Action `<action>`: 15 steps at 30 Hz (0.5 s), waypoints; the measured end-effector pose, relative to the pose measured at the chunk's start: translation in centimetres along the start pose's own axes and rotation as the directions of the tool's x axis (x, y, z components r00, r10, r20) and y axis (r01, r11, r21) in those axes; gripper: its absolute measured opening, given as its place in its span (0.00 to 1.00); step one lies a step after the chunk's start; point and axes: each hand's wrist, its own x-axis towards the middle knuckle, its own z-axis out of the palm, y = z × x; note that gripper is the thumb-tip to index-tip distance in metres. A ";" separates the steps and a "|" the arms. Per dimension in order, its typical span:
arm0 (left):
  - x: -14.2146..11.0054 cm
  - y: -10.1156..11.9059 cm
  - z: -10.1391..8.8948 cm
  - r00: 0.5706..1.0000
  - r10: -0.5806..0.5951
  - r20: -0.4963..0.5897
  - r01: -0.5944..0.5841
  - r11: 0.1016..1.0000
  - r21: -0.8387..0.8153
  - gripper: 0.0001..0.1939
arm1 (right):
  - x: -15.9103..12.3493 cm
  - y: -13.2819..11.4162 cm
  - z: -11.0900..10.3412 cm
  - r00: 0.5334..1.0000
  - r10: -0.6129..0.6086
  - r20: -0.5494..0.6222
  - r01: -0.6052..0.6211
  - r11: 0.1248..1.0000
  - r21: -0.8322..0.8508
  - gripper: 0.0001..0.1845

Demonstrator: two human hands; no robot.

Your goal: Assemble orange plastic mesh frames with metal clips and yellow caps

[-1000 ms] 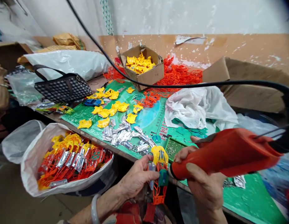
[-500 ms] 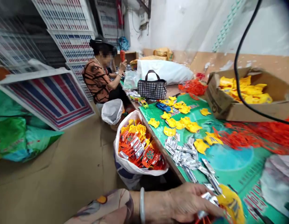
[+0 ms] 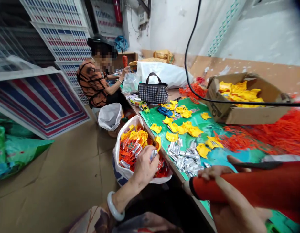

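Observation:
My left hand [image 3: 145,165], with a pale bangle at the wrist, is over the white sack [image 3: 116,155], its fingers closed on a yellow plastic toy part [image 3: 157,142] with a silvery piece. The sack holds a heap of orange frames and yellow parts [image 3: 133,139], some with silver pieces. My right hand [image 3: 233,200] wraps round a red electric screwdriver [image 3: 251,184], which lies level at the lower right, its nose pointing left. Beyond it, silver pieces [image 3: 186,158] and yellow parts [image 3: 188,129] are scattered on the green table cover [image 3: 219,161].
A black cable [image 3: 188,55] hangs across the right side. Behind are a cardboard box [image 3: 256,115] of yellow parts and orange frames [image 3: 281,129]. A checked bag [image 3: 153,93] stands at the far end. A co-worker [image 3: 96,81] sits at the back left beside a white bin [image 3: 110,116].
My left hand has moved left from the table to the sack, carrying the yellow part. My right hand has come into view with the red screwdriver. The view has shifted slightly right.

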 end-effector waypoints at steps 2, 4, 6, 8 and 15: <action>0.4 -2.0 1.2 1.000 0.013 0.018 -0.015 0.995 0.102 0.16 | 0.0 -0.2 -0.4 0.999 -0.027 -0.043 0.027 1.000 0.014 0.26; 0.4 -3.7 2.8 0.999 -0.012 0.051 0.000 0.976 0.216 0.21 | 0.3 -0.6 -1.5 0.994 -0.060 -0.096 0.059 0.998 -0.008 0.28; 0.3 -4.9 4.0 0.996 -0.045 0.079 0.016 0.939 0.342 0.25 | 0.6 -1.4 -2.9 0.983 -0.092 -0.158 0.087 0.996 -0.034 0.29; 0.2 -5.3 4.4 0.990 -0.071 0.124 0.006 0.887 0.461 0.27 | 0.8 -2.3 -4.4 0.964 -0.130 -0.231 0.124 0.992 -0.038 0.31; 1.3 -5.7 2.1 0.951 -0.113 0.288 -0.146 0.655 0.741 0.23 | 1.2 -5.7 -10.5 0.828 -0.219 -0.515 0.193 0.976 -0.105 0.35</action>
